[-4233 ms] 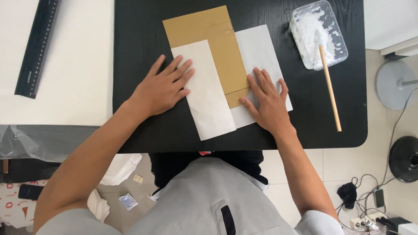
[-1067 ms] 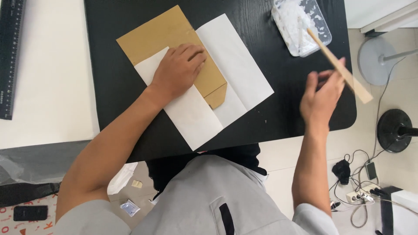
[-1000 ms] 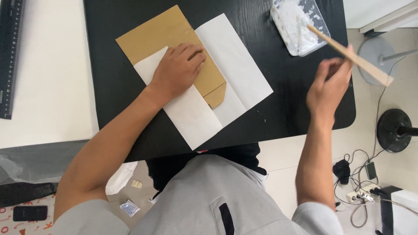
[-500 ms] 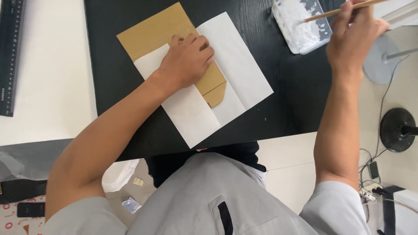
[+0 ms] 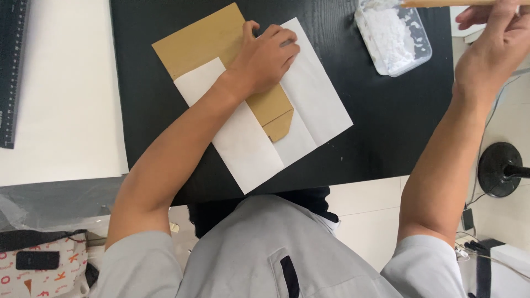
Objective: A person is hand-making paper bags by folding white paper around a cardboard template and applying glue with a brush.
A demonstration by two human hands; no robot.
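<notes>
My left hand (image 5: 266, 58) presses flat on a brown card (image 5: 204, 41) that lies between folded flaps of white paper (image 5: 317, 102) on the black table (image 5: 381, 127). My right hand (image 5: 494, 41) is raised at the top right and holds a wooden stick (image 5: 441, 3) level over a clear plastic tray (image 5: 393, 37) of white paste. The stick's far end reaches the tray's top left corner at the frame edge.
A black ruler (image 5: 11, 66) lies on a white sheet (image 5: 66, 110) at the left. A round black stand base (image 5: 499, 168) sits on the floor at the right. A patterned bag (image 5: 41, 262) is at the lower left.
My right hand picked up the wooden stick from the table, lifted it and swung it level over the paste tray. My left hand stayed on the brown card.
</notes>
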